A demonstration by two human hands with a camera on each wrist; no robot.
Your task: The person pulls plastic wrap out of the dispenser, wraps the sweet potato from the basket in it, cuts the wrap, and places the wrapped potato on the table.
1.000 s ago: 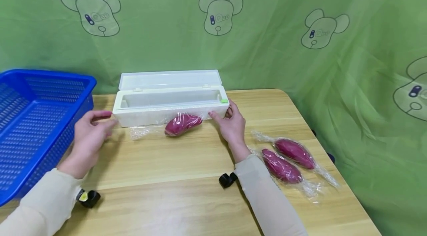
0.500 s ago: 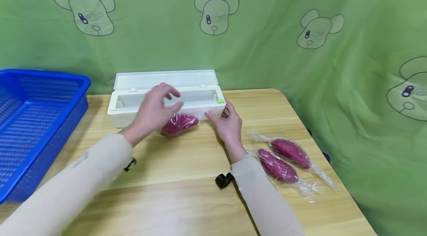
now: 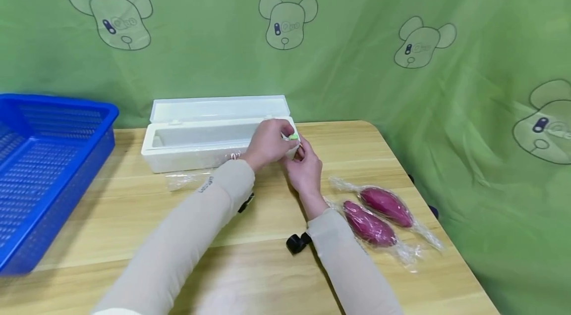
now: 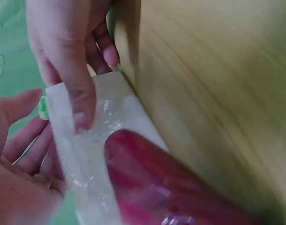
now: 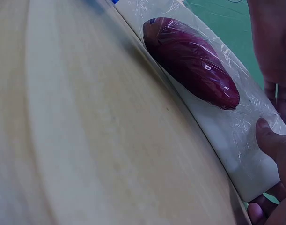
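Note:
A white cling-film dispenser box (image 3: pixel 209 144) stands open at the back of the table. My left hand (image 3: pixel 275 141) reaches across to its right end and pinches the small green slider (image 3: pixel 293 137) on the rim. My right hand (image 3: pixel 303 166) grips that same end, its thumb (image 5: pixel 273 140) pressing the film against the box front. A purple sweet potato (image 5: pixel 192 61) lies under clear film against the box front; my left arm hides it in the head view. The left wrist view shows the sweet potato (image 4: pixel 152 183) and the slider (image 4: pixel 42 108) close up.
Two film-wrapped sweet potatoes (image 3: pixel 385 206) (image 3: pixel 368 223) lie at the right of the wooden table (image 3: pixel 267 265). A blue plastic basket (image 3: pixel 44 156) stands at the left edge. Loose film (image 3: pixel 187 180) trails in front of the box. A green cloth hangs behind.
My left hand has swept from the left end of the box across to its right end and taken the green slider. My right hand has stayed on the right end.

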